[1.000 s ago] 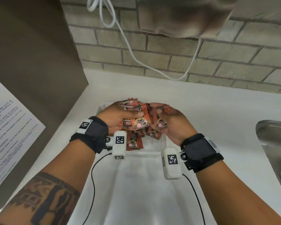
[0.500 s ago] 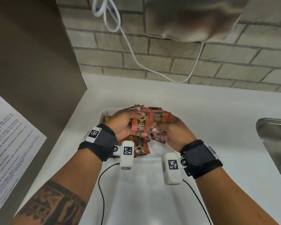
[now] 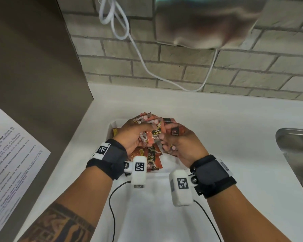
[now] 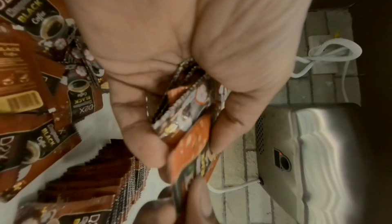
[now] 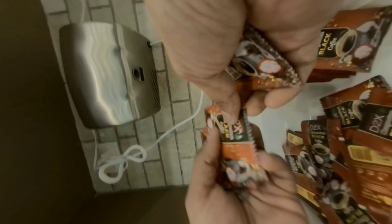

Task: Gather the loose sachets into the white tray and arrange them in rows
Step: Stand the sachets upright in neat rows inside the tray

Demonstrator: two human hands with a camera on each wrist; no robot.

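At frame centre, the left hand grips a bunch of sachets above the white tray; just right, the right hand pinches a few more. Sorting seems underway; next, the bunch likely needs squaring and laying in rows.

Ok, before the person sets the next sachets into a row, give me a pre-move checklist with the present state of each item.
1. Left hand has a firm grip on its sachet stack: ok.
2. Right hand holds sachets: ok.
3. Both hands above the white tray: ok.
4. Loose sachets in tray already in rows: not ok, jumbled.
5. Bare tray floor free for a row: ok, near side.
6. Sachets left outside the tray: cannot tell.
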